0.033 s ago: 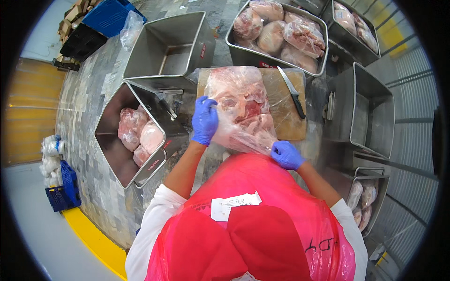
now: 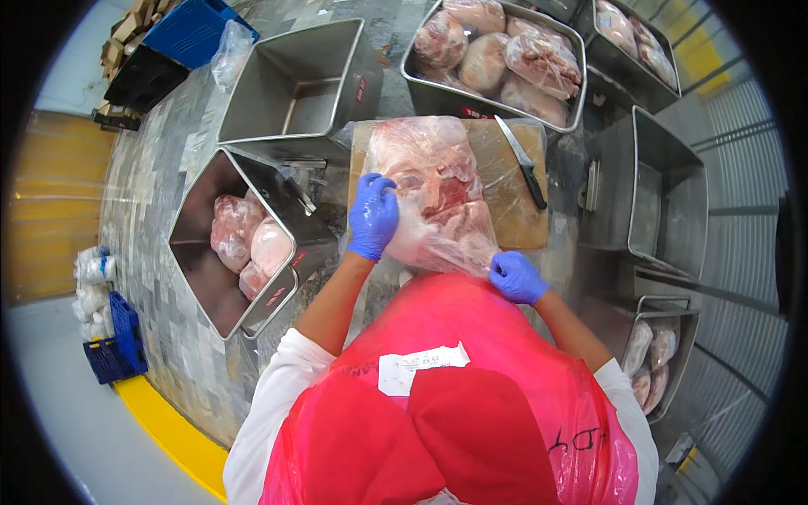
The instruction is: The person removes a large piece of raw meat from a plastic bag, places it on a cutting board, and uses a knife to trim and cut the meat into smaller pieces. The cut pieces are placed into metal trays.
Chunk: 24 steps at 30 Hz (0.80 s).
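Observation:
A large raw cut of meat [image 2: 425,172] lies in a clear plastic bag [image 2: 450,247] on the tan cutting board [image 2: 519,220]. The loose end of the bag stretches toward me. In blue gloves, my left hand [image 2: 374,217] is closed on the bag's left side, its fingers curled against the plastic next to the meat. At the near right corner, my right hand [image 2: 516,278] pinches the bag's edge. A knife with a black handle [image 2: 534,187] rests on the right part of the board, its blade pointing away from me.
Left of the board, a metal bin [image 2: 202,273] holds several bagged pieces; another metal bin [image 2: 288,99] stands beyond it. Behind the board is a full meat bin [image 2: 412,82]. More bins [image 2: 704,198] line the right, including one with bagged meat [image 2: 692,349] near me.
My left hand has shifted slightly right, toward the meat, still on the bag. My right hand keeps its hold on the corner; the view has moved a little.

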Tool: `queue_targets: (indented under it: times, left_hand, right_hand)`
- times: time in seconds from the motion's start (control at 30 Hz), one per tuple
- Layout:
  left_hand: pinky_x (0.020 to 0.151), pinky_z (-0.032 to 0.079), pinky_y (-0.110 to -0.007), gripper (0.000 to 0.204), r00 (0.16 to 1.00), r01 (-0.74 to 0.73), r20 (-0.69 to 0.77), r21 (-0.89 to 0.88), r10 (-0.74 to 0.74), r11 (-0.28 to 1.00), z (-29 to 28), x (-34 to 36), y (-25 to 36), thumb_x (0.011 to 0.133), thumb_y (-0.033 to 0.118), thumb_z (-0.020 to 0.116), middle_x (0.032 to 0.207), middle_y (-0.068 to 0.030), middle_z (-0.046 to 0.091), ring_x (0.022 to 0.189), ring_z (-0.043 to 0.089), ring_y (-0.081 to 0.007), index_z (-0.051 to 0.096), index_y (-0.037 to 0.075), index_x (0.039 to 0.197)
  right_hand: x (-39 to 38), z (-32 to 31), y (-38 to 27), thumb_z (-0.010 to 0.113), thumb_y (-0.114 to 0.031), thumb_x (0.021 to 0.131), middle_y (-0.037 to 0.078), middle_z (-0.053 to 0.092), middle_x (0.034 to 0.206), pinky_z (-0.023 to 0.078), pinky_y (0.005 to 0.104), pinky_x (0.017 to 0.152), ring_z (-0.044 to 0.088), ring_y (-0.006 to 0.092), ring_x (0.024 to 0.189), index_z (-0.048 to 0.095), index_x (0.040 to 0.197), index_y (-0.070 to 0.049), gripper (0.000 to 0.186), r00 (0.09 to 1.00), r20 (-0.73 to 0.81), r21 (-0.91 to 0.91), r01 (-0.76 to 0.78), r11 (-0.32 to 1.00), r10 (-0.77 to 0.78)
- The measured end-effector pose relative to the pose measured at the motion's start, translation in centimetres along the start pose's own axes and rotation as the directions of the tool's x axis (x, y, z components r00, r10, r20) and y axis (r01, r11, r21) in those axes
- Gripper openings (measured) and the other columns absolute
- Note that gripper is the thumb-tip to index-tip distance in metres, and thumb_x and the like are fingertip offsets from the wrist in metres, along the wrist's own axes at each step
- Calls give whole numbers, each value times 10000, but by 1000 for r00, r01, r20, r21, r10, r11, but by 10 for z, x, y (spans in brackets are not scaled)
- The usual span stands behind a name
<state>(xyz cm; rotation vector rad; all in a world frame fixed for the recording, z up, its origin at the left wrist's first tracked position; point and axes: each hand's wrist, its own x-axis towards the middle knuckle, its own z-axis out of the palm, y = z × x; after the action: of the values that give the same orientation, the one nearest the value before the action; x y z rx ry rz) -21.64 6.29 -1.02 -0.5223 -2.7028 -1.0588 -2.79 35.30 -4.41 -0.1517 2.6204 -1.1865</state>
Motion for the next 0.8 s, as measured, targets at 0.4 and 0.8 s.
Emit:
queue_targets:
  times: [0.4, 0.8]
  left_hand:
    - [773, 565, -514, 245, 913, -189, 408, 382, 19, 904, 43, 56, 24, 931, 243, 647, 982, -218, 667, 885, 699, -402, 671, 64, 1095]
    - [859, 532, -484, 285, 843, 337, 98, 670, -529, 661, 35, 11, -226, 914, 172, 575, 1058, -263, 703, 921, 685, -412, 640, -37, 1096]
  right_hand:
    - [5, -6, 6, 612, -392, 904, 197, 715, 844, 541, 537, 720, 686, 435, 791, 718, 818, -117, 306, 977, -201, -139, -102, 985, 73]
    - [-12, -8, 22, 602, -451, 960, 151, 668, 728, 469, 490, 661, 645, 375, 700, 718, 767, -101, 416, 995, -30, -335, 81, 939, -96]
